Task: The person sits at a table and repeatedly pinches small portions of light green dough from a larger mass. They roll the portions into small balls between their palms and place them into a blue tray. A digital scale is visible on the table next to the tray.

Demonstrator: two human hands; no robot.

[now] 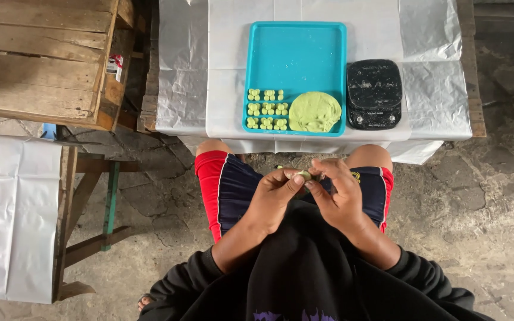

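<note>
We are pinching a small piece of green dough (304, 175) between the fingertips of both hands, holding it over our lap, just on the near side of the turquoise tray (295, 53). Our left hand (272, 199) is curling narrowly, thumb and forefinger closing on the left side of the piece, while our right hand (340, 196) is meeting it from the other side, its fingers bending in and gripping the same bit, so the two hands are touching at the dough. Below them we are wearing dark shorts with red side panels (215, 184) and a black sweater (310, 279). Inside the tray, along its near edge, a flattened mound of green dough (315, 112) is lying in the right corner, and just left of it small flower-shaped dough pieces (267, 109) are sitting in three short rows. Touching the tray's right side, a black kitchen scale (374, 94) is resting on the same white-covered table (435, 89). Well to the left of the tray, a wooden crate (37, 59) is standing, with a white-covered bench (13, 214) nearer to us below it.
</note>
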